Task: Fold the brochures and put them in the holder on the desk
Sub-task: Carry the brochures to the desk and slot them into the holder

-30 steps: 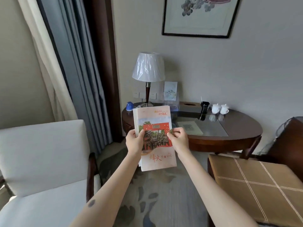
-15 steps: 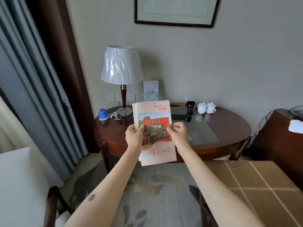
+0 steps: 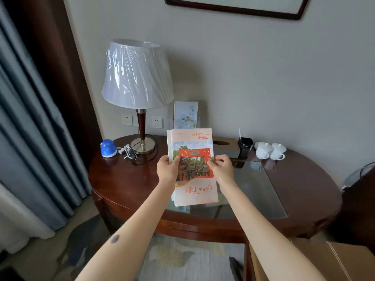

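The stack of orange-and-white paper brochures [image 3: 192, 169] stood upright above the round dark wooden desk [image 3: 125, 179], pinched between the left hand [image 3: 167, 171] at nine o'clock and the right hand [image 3: 221, 169] at three; the clear holder [image 3: 185, 115] stood at twelve.

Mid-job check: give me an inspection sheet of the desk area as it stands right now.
Surface: round wooden desk with a glass inlay, mostly bare at the front.
Job's things: brochures held upright as a stack above the desk; holder at the wall, one leaflet already in it.
Clutter: lamp, blue dome, black stand, white cups, tissue box.
Grip: left hand and right hand each pinch a side edge of the stack.
Cables: lamp cord bundled beside the base.
Surroundings: curtain at left, sockets on the wall, picture frame above.
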A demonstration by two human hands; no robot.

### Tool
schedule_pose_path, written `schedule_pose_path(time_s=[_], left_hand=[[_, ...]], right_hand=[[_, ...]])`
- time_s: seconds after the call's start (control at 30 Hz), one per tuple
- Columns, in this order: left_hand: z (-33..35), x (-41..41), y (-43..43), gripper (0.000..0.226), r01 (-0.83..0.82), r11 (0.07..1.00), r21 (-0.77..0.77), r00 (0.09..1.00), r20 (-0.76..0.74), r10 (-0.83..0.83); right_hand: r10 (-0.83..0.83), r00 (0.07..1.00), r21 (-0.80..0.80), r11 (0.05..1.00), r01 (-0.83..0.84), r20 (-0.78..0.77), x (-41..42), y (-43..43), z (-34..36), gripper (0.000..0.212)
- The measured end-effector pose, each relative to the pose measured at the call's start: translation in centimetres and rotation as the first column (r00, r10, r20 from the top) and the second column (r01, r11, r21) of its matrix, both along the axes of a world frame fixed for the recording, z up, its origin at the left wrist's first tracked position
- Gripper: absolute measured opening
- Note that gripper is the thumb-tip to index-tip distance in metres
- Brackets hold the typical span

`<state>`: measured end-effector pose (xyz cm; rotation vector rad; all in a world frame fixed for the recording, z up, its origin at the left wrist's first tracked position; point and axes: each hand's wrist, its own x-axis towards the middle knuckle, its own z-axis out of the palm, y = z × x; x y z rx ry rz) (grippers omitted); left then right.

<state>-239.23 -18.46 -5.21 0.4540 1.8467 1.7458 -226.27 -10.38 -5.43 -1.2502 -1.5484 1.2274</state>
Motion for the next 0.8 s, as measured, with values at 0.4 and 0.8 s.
schedule_pose_path(time_s=[0.4, 0.8], left_hand=[[-7.7, -7.7, 12.4, 0.025, 0.047, 0.985, -0.167, 0.996, 0.081, -0.033], [-14.7, -13.6, 22.2, 0.016, 0.238, 0.907, -0.347, 0.971, 0.099, -0.217]], right_hand=[[-0.028, 0.992, -0.135, 0.990, 0.045, 0.123, -7.1, 11.5, -7.5, 0.020], [-0.182, 0.956, -0.276, 0.930, 0.243, 0.230, -12.2, 18.7, -15.0, 0.017]])
